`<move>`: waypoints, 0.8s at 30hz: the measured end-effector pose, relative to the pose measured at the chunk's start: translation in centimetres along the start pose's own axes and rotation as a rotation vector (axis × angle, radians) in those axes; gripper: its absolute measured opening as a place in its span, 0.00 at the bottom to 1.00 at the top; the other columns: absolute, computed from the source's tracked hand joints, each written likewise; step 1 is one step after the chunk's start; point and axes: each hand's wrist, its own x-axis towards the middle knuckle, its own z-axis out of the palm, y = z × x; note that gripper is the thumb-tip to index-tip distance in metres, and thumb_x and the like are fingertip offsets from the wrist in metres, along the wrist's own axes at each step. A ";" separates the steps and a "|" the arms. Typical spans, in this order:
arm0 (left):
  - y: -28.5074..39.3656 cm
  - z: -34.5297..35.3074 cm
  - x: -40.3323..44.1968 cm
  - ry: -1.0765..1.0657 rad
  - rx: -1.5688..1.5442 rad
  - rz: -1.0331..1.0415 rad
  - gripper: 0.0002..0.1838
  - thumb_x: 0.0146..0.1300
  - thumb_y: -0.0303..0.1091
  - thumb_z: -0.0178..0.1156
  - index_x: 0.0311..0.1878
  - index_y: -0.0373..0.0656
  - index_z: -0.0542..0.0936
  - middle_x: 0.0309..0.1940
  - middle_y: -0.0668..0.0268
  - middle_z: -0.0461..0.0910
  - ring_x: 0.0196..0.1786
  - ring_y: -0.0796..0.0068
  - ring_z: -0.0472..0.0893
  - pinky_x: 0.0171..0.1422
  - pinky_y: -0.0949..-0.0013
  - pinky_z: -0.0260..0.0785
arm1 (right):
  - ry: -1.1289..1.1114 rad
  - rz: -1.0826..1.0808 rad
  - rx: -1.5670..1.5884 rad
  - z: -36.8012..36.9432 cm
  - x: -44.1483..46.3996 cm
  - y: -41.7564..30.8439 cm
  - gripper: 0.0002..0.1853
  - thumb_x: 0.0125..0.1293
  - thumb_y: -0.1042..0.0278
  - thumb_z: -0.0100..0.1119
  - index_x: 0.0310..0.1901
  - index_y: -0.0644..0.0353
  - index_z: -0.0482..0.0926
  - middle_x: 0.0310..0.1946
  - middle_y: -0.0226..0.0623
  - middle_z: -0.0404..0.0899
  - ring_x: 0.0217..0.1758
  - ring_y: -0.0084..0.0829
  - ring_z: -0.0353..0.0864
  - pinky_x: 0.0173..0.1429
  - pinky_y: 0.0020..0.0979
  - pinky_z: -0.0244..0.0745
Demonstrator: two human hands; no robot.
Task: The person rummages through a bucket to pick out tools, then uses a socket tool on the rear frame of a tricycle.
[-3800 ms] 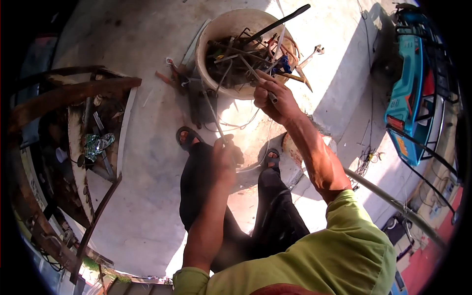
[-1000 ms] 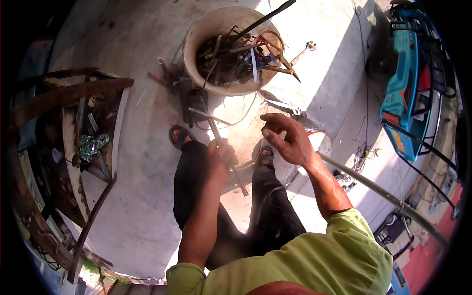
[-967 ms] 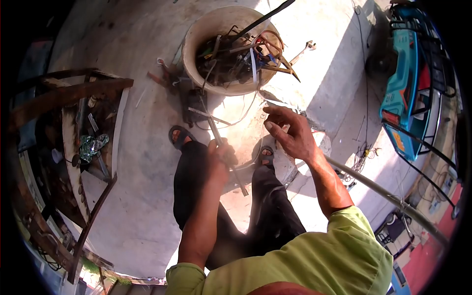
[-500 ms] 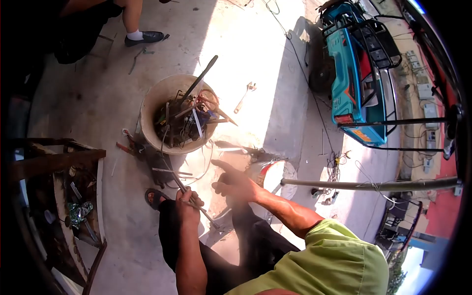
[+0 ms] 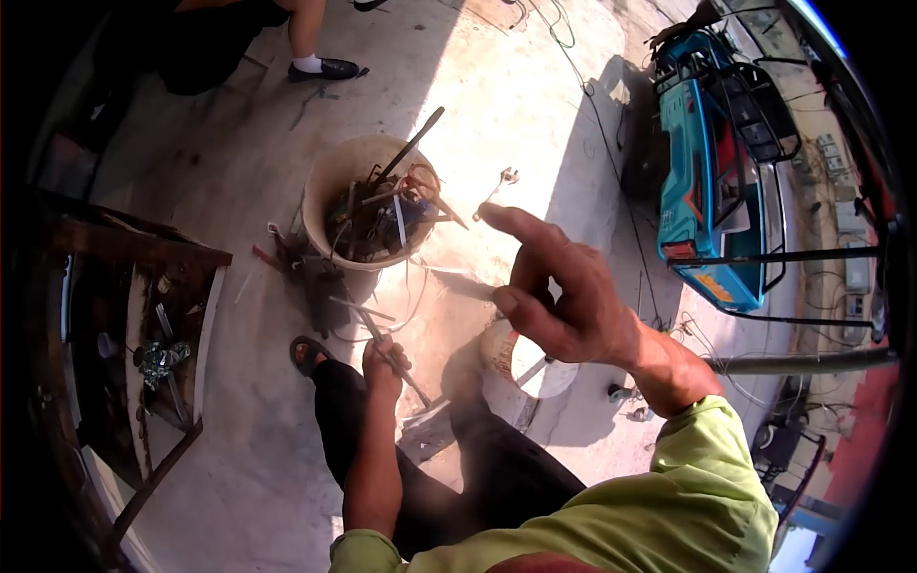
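Observation:
My left hand [image 5: 385,366] is closed around a thin metal rod [image 5: 413,384], which slants down to the right over the floor. My right hand [image 5: 573,291] is raised, its index finger and thumb apart and nothing between them. A pale round bucket [image 5: 320,181] full of metal scraps and tools stands ahead of my left hand. A long dark bar [image 5: 413,143] sticks up out of it. On the floor right of the bucket lies an adjustable wrench [image 5: 497,191], its lower end near my right index fingertip in view.
Red-handled pliers [image 5: 272,250] lie left of the bucket. A rusty metal frame [image 5: 124,239] stands at the left. A teal vehicle [image 5: 683,172] is at the right, near a long pole [image 5: 802,363]. Another person's shoe [image 5: 327,70] shows at the top left. A white drum [image 5: 549,377] sits below my right hand.
The view has swung forward and right, bringing another person's leg into sight. My right hand, earlier on a rod at the bucket, has let go and risen. My left hand still holds a rod.

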 end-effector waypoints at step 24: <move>-2.2 -2.6 -4.1 -0.066 0.099 -0.083 0.10 0.68 0.40 0.60 0.38 0.46 0.73 0.23 0.64 0.77 0.16 0.72 0.73 0.17 0.64 0.65 | -0.744 0.400 -0.074 11.4 -14.6 2.8 0.28 0.66 0.57 0.66 0.64 0.60 0.73 0.47 0.48 0.85 0.53 0.51 0.83 0.57 0.43 0.78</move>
